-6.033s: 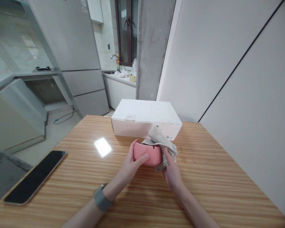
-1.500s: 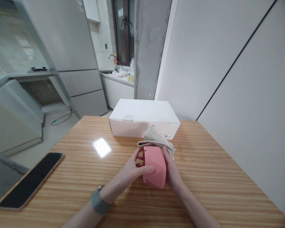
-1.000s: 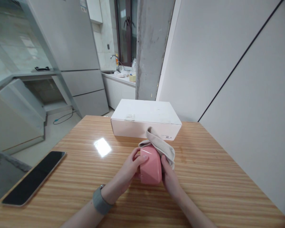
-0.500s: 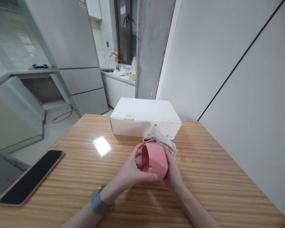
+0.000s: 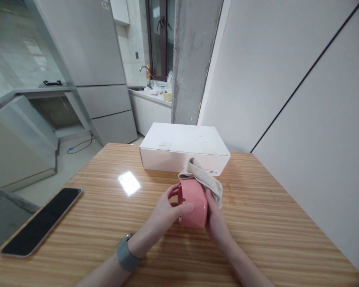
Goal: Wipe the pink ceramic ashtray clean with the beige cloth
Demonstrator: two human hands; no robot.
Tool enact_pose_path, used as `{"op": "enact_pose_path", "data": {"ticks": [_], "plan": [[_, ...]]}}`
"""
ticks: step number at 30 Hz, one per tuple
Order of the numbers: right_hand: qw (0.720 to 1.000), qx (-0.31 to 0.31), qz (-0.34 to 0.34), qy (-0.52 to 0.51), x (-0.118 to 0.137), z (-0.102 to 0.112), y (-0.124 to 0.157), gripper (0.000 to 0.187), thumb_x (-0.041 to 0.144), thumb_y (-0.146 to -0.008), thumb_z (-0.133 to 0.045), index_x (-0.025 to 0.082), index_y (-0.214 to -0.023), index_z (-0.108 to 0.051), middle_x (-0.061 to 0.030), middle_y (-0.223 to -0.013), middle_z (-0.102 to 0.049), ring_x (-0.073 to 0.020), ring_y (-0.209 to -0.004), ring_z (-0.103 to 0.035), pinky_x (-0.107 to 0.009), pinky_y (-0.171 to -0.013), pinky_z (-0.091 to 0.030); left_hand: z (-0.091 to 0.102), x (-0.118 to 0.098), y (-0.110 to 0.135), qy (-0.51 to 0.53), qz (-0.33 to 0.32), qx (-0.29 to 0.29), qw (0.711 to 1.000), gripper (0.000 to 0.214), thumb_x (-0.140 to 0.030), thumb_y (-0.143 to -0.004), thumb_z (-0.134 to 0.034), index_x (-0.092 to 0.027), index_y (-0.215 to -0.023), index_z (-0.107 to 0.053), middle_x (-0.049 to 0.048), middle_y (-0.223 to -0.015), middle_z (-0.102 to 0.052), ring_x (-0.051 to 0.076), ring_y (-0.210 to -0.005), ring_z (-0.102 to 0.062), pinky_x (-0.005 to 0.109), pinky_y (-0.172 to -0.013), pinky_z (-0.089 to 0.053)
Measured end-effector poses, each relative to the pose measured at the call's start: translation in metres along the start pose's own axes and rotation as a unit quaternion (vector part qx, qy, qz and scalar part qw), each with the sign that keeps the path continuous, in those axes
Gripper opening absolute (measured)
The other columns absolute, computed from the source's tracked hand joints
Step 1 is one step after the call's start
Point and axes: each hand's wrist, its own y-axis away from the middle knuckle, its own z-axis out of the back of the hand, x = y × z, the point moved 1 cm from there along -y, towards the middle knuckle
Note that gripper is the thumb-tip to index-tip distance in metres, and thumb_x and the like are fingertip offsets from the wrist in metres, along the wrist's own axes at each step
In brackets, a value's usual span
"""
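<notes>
While our left hand [image 5: 164, 210] pinches the pink faceted container [image 5: 195, 207] near its rim over the wood-grain table [image 5: 272, 231], our right hand [image 5: 217, 223] clasps the gray cloth [image 5: 208, 180] against its side.

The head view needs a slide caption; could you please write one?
Left hand grips a pink container; right hand holds a gray cloth against it, over a table.

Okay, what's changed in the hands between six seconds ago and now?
The pink container has turned: its opening, at the top before, now faces left. The left hand still holds it; the right hand still holds the gray cloth against it. The white box and phone stayed put.
</notes>
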Motion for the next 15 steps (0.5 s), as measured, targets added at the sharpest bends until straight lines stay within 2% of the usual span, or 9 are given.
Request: {"op": "enact_pose_path", "data": {"ticks": [2,4,9,12,15], "plan": [[0.999,-0.002,0.037,0.02,-0.004,0.004,-0.003,0.049,0.057,-0.073,-0.073,0.026,-0.11,-0.071,-0.0016,-0.121,-0.072,-0.0256,-0.129,-0.052,-0.042,-0.117,-0.029,0.0,0.004,-0.001,0.027,0.041,0.002,0.999,0.072,-0.047,-0.062,-0.08,-0.018,-0.122,-0.056,0.0149,-0.13,-0.057,0.023,-0.088,-0.066,0.028,-0.06,-0.054],[0.998,0.007,0.049,0.034,-0.007,0.007,-0.005,0.05,0.057,-0.073,-0.073,0.027,-0.112,-0.07,-0.0022,-0.125,-0.069,-0.027,-0.129,-0.053,-0.045,-0.117,-0.029,-0.001,0.006,-0.001,0.064,0.074,0.013,0.995,0.066,-0.05,-0.068,-0.075,-0.017,-0.122,-0.055,0.0144,-0.122,-0.061,0.021,-0.083,-0.066,0.028,-0.058,-0.054],[0.999,0.031,0.01,0.029,-0.002,0.003,-0.006,0.048,0.059,-0.077,-0.068,0.029,-0.115,-0.069,-0.0019,-0.124,-0.07,-0.0276,-0.128,-0.054,-0.044,-0.113,-0.034,-0.002,0.008,0.0,0.105,0.096,0.011,0.99,0.072,-0.049,-0.072,-0.073,-0.024,-0.132,-0.042,0.0115,-0.118,-0.06,0.015,-0.071,-0.064,0.027,-0.057,-0.054],[0.999,0.037,-0.027,0.002,0.005,-0.003,-0.004,0.047,0.06,-0.079,-0.065,0.026,-0.111,-0.071,-0.0031,-0.115,-0.074,-0.0288,-0.121,-0.06,-0.044,-0.108,-0.041,-0.001,0.008,0.001,0.099,0.067,0.021,0.993,0.089,-0.048,-0.067,-0.078,-0.032,-0.14,-0.03,0.0124,-0.127,-0.054,0.021,-0.086,-0.065,0.03,-0.059,-0.055],[0.998,0.008,-0.055,-0.021,0.011,-0.006,-0.003,0.048,0.061,-0.075,-0.068,0.024,-0.105,-0.074,-0.0042,-0.104,-0.078,-0.0306,-0.113,-0.064,-0.045,-0.103,-0.046,-0.002,0.005,0.004,0.085,0.041,0.047,0.994,0.111,-0.034,-0.053,-0.089,-0.034,-0.143,-0.025,0.0135,-0.133,-0.05,0.026,-0.099,-0.064,0.035,-0.071,-0.056]]}}
